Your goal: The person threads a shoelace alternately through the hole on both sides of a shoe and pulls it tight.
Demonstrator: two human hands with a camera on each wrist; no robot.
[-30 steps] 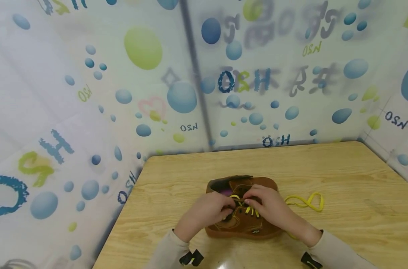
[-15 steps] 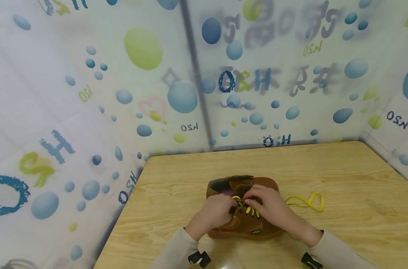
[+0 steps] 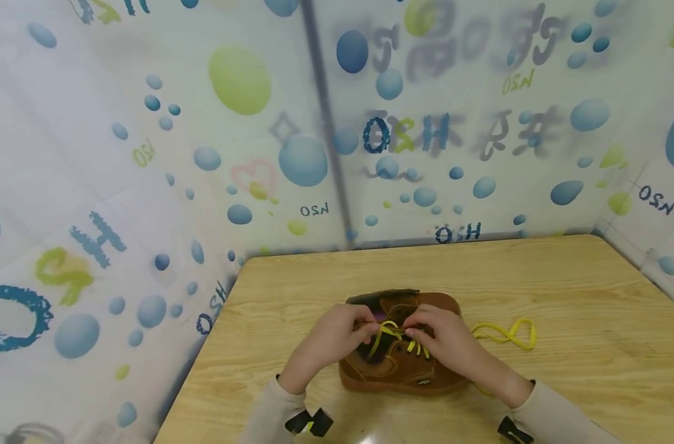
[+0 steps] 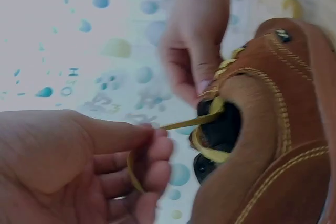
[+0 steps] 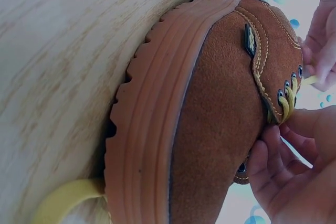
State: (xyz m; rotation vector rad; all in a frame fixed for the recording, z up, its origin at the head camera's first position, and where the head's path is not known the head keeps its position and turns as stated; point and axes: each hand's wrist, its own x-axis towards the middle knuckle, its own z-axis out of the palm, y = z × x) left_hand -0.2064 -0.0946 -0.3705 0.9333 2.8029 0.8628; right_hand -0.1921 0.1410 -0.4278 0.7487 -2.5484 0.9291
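Note:
A brown leather shoe (image 3: 409,375) with yellow stitching stands on the table, its toe to the right. In the head view my left hand (image 3: 331,336) is over the shoe's opening. It pinches a yellow shoelace (image 4: 184,124) between thumb and forefinger; in the left wrist view the lace runs taut from inside the collar, its end hanging behind the fingers. At the lacing, my right hand (image 3: 453,339) pinches the edge of the eyelet flap (image 5: 272,98) with thumb and fingertips. Lace crosses several eyelets (image 5: 287,85) beside the right thumb.
A loose yellow lace loop (image 3: 505,336) lies on the wooden table (image 3: 292,290) right of the shoe. Behind the table rises a white curtain (image 3: 248,148) printed with blue and green drops.
My left hand dipped into the shoe's opening, then drew back up and left, with the yellow lace now stretched from its fingers. My right hand has stayed at the eyelet flap.

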